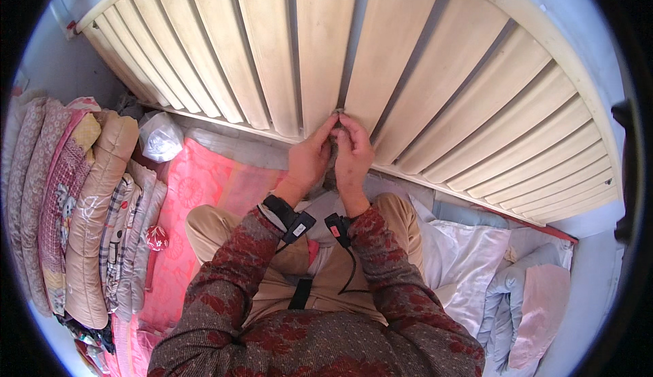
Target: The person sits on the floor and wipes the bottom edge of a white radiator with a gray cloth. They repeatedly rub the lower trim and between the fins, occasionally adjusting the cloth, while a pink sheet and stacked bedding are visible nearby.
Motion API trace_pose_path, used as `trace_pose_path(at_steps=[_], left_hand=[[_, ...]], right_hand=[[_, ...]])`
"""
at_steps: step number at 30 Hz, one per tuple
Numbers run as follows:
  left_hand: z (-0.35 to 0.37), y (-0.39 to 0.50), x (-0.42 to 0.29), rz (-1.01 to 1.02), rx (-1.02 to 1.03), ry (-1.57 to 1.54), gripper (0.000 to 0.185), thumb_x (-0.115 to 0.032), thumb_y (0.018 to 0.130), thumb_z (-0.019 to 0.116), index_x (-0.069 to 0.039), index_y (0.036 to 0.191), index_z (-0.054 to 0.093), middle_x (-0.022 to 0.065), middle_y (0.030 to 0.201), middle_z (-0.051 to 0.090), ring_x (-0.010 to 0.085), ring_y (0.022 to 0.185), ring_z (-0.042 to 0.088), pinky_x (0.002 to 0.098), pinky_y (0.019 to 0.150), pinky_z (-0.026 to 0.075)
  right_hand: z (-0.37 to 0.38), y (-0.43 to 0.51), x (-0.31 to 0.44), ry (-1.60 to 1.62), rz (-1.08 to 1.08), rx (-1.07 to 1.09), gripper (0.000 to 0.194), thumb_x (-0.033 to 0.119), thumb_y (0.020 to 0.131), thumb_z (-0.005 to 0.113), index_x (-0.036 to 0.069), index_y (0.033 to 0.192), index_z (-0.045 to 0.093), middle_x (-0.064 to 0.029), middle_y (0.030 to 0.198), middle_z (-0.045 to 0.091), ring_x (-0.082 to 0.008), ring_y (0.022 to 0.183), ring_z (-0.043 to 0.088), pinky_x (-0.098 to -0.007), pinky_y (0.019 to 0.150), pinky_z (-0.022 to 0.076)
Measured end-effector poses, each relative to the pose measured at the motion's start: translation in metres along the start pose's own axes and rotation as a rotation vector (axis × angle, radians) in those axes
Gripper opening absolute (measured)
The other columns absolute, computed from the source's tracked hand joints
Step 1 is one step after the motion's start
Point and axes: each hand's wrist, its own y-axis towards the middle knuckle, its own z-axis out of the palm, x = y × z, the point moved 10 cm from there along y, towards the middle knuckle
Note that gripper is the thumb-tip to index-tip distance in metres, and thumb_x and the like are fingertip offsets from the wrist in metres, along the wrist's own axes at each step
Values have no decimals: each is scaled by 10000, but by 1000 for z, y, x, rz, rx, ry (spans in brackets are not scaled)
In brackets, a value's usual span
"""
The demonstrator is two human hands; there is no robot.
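Both hands meet at the lower part of a cream slatted radiator (326, 45), at the gap between two of its slats. My left hand (311, 160) has its fingers pinched on a small dark greyish cloth-like material. My right hand (353, 152) pinches the same material (330, 175) from the other side, fingertips almost touching the left ones. Part of the material hangs between the palms and is partly hidden by them. What it is exactly cannot be told. Each wrist wears a black strap with a small device.
Folded quilts (86, 219) are stacked at the left beside a white plastic bag (160, 137) and a red patterned ball-like item (157, 237). A pink patterned sheet (176, 224) lies under the crossed legs. White cloth (464, 254) and a folded blue-grey quilt (500, 290) lie at the right.
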Motion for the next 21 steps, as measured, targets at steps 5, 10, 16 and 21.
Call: trace_pose_path(at_steps=[5, 10, 16, 21], left_hand=[[35, -3, 10, -154, 179, 15, 667, -135, 845, 560, -175, 1448, 278, 215, 836, 646, 420, 751, 624, 477, 648, 493], [56, -1, 9, -209, 240, 27, 748, -145, 829, 554, -14, 1449, 156, 220, 814, 645, 418, 742, 625, 503, 662, 484], [59, 3, 4, -215, 231, 292, 769, -175, 827, 555, 37, 1439, 139, 179, 788, 641, 383, 743, 629, 478, 673, 489], [52, 3, 9, -237, 233, 256, 705, -200, 827, 572, 6, 1423, 256, 166, 790, 643, 378, 752, 632, 472, 663, 490]], right_hand=[[-34, -19, -36, -29, 55, -122, 135, -37, 892, 516, -19, 992, 604, -76, 1013, 643, -152, 842, 636, -250, 779, 495], [-97, -47, -117, 75, 404, -223, 153, -40, 824, 534, -21, 934, 639, -63, 899, 657, -162, 776, 620, -265, 730, 496], [-56, -81, -239, 647, 964, -20, 277, 44, 830, 562, 8, 1102, 604, -82, 1052, 633, -203, 959, 585, -314, 839, 474], [-27, -67, -285, 887, 891, 2, 440, 130, 879, 574, 29, 1297, 480, -105, 1268, 550, -244, 1132, 530, -369, 968, 432]])
